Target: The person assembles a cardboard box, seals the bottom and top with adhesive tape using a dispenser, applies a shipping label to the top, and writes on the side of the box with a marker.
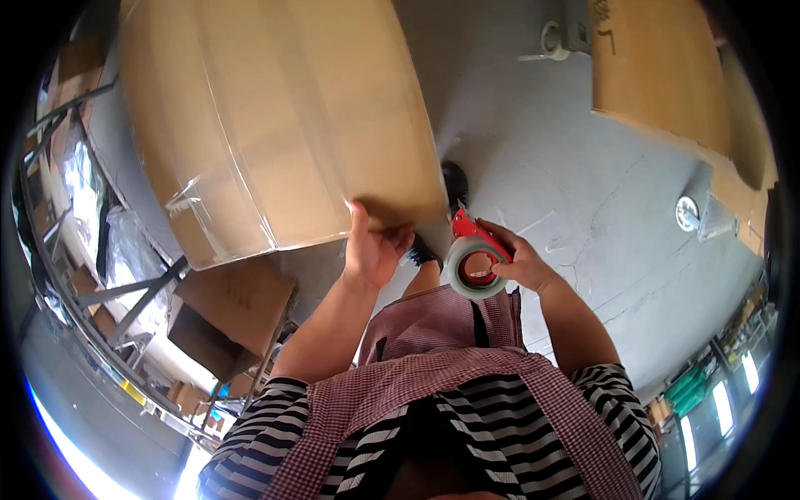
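Note:
A large cardboard box [292,108] with strips of clear tape across its top fills the upper left. At its near edge, my left hand [373,250] has its fingers apart, with the thumb up against the box side and no tool in it. My right hand [521,262] is wrapped round a red tape dispenser [468,223] that carries a thick roll of clear tape [457,268]. The dispenser is beside the box's near right corner, and its red head points toward the box. Part of the dispenser's handle is hidden by my fingers.
Another cardboard box [658,75] stands at the upper right. Wheeled casters [687,213] show near it on the grey floor [575,192]. A metal rack [125,292] holding cartons and plastic wrap lines the left side. An open carton [237,304] sits below the large box.

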